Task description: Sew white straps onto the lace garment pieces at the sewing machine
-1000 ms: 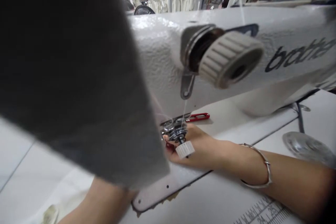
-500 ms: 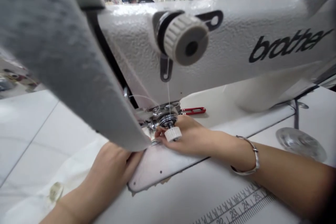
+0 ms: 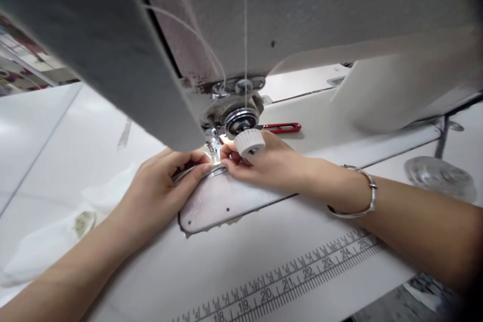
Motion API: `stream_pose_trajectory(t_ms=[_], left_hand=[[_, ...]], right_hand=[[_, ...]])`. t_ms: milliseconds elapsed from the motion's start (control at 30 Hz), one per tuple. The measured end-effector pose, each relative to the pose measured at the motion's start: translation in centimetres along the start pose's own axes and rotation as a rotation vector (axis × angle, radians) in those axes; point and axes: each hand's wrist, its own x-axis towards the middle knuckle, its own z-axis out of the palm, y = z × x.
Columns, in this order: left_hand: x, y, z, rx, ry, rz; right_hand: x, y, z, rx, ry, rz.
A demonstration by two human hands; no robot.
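— Fingers (image 3: 196, 170) of the left hand (image 3: 158, 186) press flat on the plate (image 3: 211, 201); right hand (image 3: 271, 163) pinches at the needle (image 3: 211, 147), perhaps thread (image 3: 245, 35), too fine to tell.

— Progress?

— Threading looks unfinished, I judge. Cloth (image 3: 56, 231) lies left of the fingers, unsewn. Beyond them, a red tool (image 3: 281, 127). No containers show.

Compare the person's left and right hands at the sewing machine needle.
The bare left hand lies flat, fingertips on the bed plate beside the needle; the right hand pinches at the needle area, partly behind the ribbed white knob. The right wrist wears a silver bangle; the left wears none. Both meet under the grey machine head.
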Motion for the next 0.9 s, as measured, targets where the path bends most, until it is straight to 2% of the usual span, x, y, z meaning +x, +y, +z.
stream_pose_trajectory(t_ms=[167,333,433,500,667,900], left_hand=[[-0.4,0.0,0.0,0.073,0.002,0.117],[-0.5,-0.1,-0.2,0.150,0.002,0.275],[-0.4,0.0,-0.4,0.175,-0.028,0.355],[-0.4,0.1,-0.5,0.165,-0.034,0.347],[-0.4,-0.1,-0.5,0.172,-0.004,0.228],[-0.1,0.1,-0.2,0.183,0.041,0.212]], right_hand=[[-0.2,0.1,-0.1,-0.043,-0.015,-0.068],[-0.7,0.1,0.1,-0.301,-0.042,-0.183],[-0.9,0.3,0.3,-0.369,-0.024,-0.244],[-1.0,0.5,0.3,-0.334,-0.004,-0.246],[-0.7,0.9,0.7,-0.215,0.075,-0.181],[-0.4,0.3,1.2,-0.210,0.087,-0.086]])
